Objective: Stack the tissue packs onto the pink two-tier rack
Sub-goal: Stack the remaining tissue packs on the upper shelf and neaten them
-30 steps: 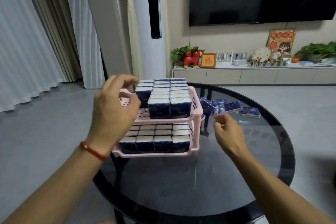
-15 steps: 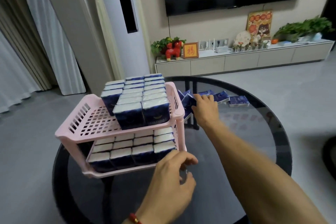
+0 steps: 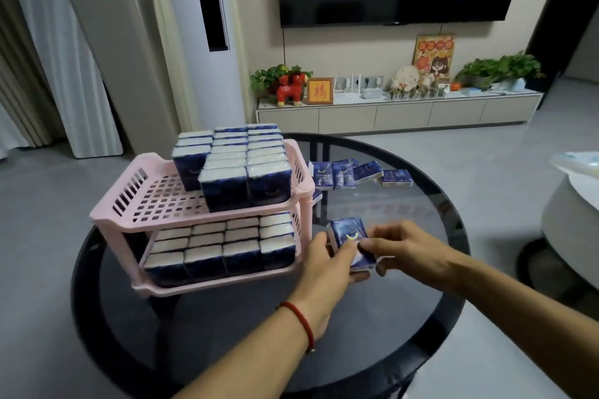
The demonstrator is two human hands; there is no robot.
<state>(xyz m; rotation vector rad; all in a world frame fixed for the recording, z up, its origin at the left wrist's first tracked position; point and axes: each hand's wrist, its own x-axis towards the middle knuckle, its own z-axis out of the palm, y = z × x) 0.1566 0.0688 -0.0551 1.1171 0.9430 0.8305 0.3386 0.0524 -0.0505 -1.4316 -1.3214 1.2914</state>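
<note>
A dark blue plastic-wrapped tissue pack (image 3: 351,241) is gripped by both the left hand (image 3: 327,264) and the right hand (image 3: 410,248), just right of the pink slatted two-tier plastic rack (image 3: 136,204).

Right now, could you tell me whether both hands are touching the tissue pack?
Touching. The head view shows left hand fingers and right hand fingers pinching the tissue pack from either side.

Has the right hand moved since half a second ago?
Yes. The right hand came back from the loose packs toward the pink rack's front corner, holding a pack.
</note>
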